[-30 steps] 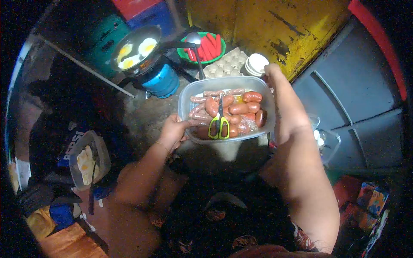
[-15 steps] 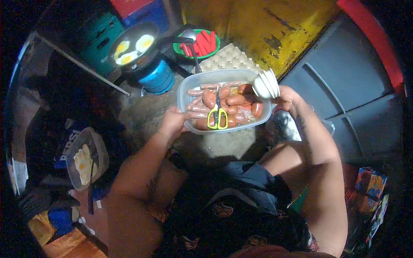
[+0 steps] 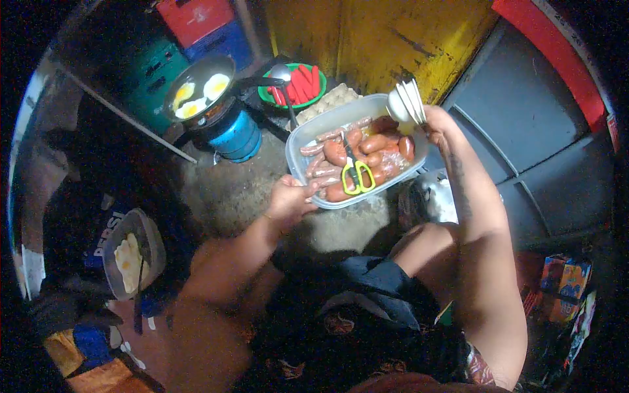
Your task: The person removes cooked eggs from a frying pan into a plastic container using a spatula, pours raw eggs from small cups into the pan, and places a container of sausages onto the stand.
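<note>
A clear plastic container (image 3: pixel 313 134) is tilted in front of me, holding sausages (image 3: pixel 377 144) of several shapes and sizes. Scissors (image 3: pixel 358 178) with yellow-green handles lie on top of the sausages. My left hand (image 3: pixel 291 196) grips the container's near left corner. At its far right corner, my right hand (image 3: pixel 438 123) is closed at a small stack of white bowls (image 3: pixel 407 103), which tips sideways over the rim. Whether its hidden fingers also hold the container cannot be seen.
A frying pan (image 3: pixel 226 65) with eggs (image 3: pixel 216 86) sits over a blue gas canister (image 3: pixel 237 134). Behind the container are a green bowl (image 3: pixel 268 98) of red sausages, a ladle (image 3: pixel 280 73) and an egg tray (image 3: pixel 334 101). Another plastic tub (image 3: pixel 157 239) with cooked eggs stands left.
The container has shifted right and turned, its right end rising. My left hand moved right with it. My right hand and the stacked bowls moved upward in view.
</note>
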### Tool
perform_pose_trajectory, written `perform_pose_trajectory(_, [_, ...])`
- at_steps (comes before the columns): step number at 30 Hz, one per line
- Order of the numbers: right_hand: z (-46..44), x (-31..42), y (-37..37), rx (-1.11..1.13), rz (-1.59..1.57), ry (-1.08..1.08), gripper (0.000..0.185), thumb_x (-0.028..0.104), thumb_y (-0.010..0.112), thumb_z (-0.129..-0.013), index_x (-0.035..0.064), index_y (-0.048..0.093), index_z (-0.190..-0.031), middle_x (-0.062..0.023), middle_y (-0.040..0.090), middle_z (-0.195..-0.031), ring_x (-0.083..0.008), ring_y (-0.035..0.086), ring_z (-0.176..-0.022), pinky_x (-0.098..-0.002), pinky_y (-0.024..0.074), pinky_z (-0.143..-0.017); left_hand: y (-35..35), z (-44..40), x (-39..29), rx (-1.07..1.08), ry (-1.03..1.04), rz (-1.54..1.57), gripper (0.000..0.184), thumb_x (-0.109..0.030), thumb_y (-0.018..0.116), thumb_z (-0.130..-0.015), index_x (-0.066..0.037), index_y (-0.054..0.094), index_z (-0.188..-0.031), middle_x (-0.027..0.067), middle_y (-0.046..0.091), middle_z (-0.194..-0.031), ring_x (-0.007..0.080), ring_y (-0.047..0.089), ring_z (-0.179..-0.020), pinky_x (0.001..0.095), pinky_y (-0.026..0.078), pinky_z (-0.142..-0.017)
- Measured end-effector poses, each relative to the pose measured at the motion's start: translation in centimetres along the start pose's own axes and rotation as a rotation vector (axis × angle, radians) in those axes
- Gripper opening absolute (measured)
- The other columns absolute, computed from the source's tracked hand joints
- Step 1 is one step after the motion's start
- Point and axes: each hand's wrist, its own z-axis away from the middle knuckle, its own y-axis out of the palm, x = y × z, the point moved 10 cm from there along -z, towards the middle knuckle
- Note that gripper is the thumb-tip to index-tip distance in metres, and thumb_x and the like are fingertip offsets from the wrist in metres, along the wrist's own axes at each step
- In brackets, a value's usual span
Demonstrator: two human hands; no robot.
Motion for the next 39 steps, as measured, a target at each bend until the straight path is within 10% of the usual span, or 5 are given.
perform_pose_trajectory(7, [-3.8, 5.0, 0.0, -0.162, 0.403, -0.258, 0.016, 0.028, 0.063, -0.083, 0.0122, 0.067, -0.079, 0.0046, 0.054, -0.064, -0.0033, 0.037, -0.043, -0.0213, 0.0199, -0.033, 0.9, -3.5, 3.2, -0.049, 0.142, -0.061, 0.02, -0.01, 0.073, -0.083, 0.0, 0.057, -0.089, 0.0098, 0.064, -0.078, 0.0178, 0.063, -0.062, 0.0311, 0.058, -0.056])
perform_pose_trajectory(20, [-12.4, 0.4, -2.6, -0.175, 0.68, -0.328, 0.032, 0.024, 0.062, -0.081, -0.0004, 0.067, -0.101, -0.011, 0.068, -0.094, -0.0219, 0.061, -0.087, -0.0355, 0.0475, -0.079, 3.5, -4.8, 1.4, 0.395, 0.19, -0.988, 0.03, -0.024, 0.073, -0.082, 0.0, 0.057, -0.093, 0.0146, 0.064, -0.082, 0.0257, 0.064, -0.061, 0.0383, 0.055, -0.057])
perform_pose_trajectory(26, [-6.5, 2.2, -0.4, -0.153, 0.493, -0.424, 0.018, 0.018, 0.06, -0.084, 0.002, 0.067, -0.089, -0.0044, 0.065, -0.08, -0.0162, 0.058, -0.069, -0.0325, 0.0476, -0.064, 11.4, 1.1, -7.0, 0.095, 1.369, -1.095, 0.04, -0.029, 0.069, -0.081, 0.001, 0.061, -0.106, 0.0173, 0.065, -0.088, 0.0354, 0.066, -0.08, 0.0426, 0.052, -0.07])
perform_pose_trajectory(35, [11.2, -0.8, 1.3, -0.348, 0.053, -0.271, 0.018, 0.022, 0.059, -0.087, 0.0065, 0.066, -0.093, -0.0031, 0.065, -0.082, -0.0162, 0.058, -0.075, -0.035, 0.0466, -0.07, 19.6, -6.5, 0.9, 0.121, 0.449, -1.715, 0.063, -0.037, 0.065, -0.083, -0.011, 0.045, -0.136, 0.0166, 0.047, -0.135, 0.0454, 0.045, -0.121, 0.0555, 0.041, -0.093])
perform_pose_trajectory(39, [16.3, -1.5, 1.2, -0.337, -0.175, -0.264, 0.018, 0.024, 0.059, -0.088, 0.01, 0.065, -0.096, -0.003, 0.066, -0.09, -0.0184, 0.06, -0.083, -0.0437, 0.0476, -0.077, 19.0, -8.8, 0.6, -0.008, 0.551, -1.498, 0.067, -0.019, 0.064, -0.081, -0.014, 0.037, -0.142, 0.0156, 0.05, -0.133, 0.043, 0.042, -0.126, 0.0483, 0.039, -0.102])
